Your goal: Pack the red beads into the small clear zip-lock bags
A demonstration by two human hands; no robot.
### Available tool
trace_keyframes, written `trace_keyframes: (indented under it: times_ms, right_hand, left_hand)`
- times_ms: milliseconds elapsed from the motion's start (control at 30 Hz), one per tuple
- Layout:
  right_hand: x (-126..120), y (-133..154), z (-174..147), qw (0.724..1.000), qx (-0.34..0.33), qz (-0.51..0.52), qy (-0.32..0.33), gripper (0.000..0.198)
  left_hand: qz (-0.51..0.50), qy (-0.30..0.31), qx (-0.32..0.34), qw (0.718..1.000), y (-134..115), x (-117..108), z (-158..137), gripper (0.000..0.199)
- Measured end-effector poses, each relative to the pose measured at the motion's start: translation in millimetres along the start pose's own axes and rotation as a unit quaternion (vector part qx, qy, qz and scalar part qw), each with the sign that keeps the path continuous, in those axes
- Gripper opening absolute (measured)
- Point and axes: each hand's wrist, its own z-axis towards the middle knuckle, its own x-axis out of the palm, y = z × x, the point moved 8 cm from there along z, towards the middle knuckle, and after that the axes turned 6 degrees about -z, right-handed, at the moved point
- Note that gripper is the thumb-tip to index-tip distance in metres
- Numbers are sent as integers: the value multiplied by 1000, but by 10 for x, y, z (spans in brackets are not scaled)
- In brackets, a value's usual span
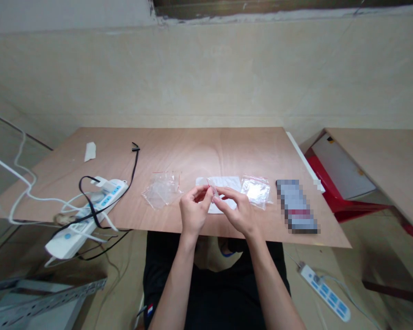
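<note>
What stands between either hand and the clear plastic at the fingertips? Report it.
Nothing visible: the left hand and the right hand both have fingertips on the clear plastic, above the white sheet.

Over left, a long white plastic power strip [83,224] beneath flat black cord [136,162], a small white scrap [90,151] beyond!

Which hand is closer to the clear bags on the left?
Left. The left hand is just right of the clear bags; the right hand is farther right, past the left one.
</note>
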Motion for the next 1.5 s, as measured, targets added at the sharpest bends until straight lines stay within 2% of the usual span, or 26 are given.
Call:
trace_keyframes:
  times_ms: [133,267,333,500,667,767,800,867,933,967,1000,1067,1133,1200,1267,1333,1500]
  right_hand:
    - [-59,-67,16,998,33,-18,-55,23]
    - [-91,-169,-4,992,72,-33,-101,21]
    - [-106,-135,-16,991,48,-59,-114,13]
    - [-85,31,-24,985,-53,-135,-94,25]
    - [-89,-28,-2,985,-45,-150,-73,20]
    - [-107,-72,12,987,-33,-147,-58,19]
    - [-112,-81,16,988,-28,-145,-50,20]
    - [-100,-80,23,991,-18,-132,-22,19]
    - [-47,-48,23,993,-14,-112,25,18]
    - [-9,-26,19,994,-14,-101,50,17]
    - [25,-8,15,993,-13,-89,70,16]
    - [55,-7,17,995,-4,-57,80,13]
    - [1,-92,36,999,20,-23,32,12]
    - [-77,-246,47,997,47,-56,-32,16]
    - [-86,-404,46,987,62,-139,-56,17]
    - [-12,-535,39,975,67,-206,-40,13]
    - [196,-688,-10,961,83,-264,-11,12]
  left_hand:
    - [74,28,15,997,-64,28,-23,18]
    - [164,2,53,985,-176,7,-57,10]
    - [199,-10,63,978,-211,5,-77,9]
    - [271,-1,81,959,-256,64,-121,10]
    - [311,42,68,947,-258,109,-138,12]
    - [346,103,135,923,-336,175,-165,9]
    - [363,126,172,907,-367,206,-185,12]
    - [396,167,237,872,-392,258,-226,48]
    - [412,194,264,850,-354,282,-236,81]
    - [409,204,267,849,-324,289,-229,84]
    - [401,213,265,851,-293,293,-218,79]
    - [381,215,252,863,-241,272,-177,54]
    - [368,193,233,879,-211,200,-117,28]
    - [359,160,220,893,-203,92,-59,18]
    - [351,131,214,902,-197,-18,-12,20]
    - [350,110,216,905,-185,-106,22,27]
    - [351,95,223,905,-123,-193,59,49]
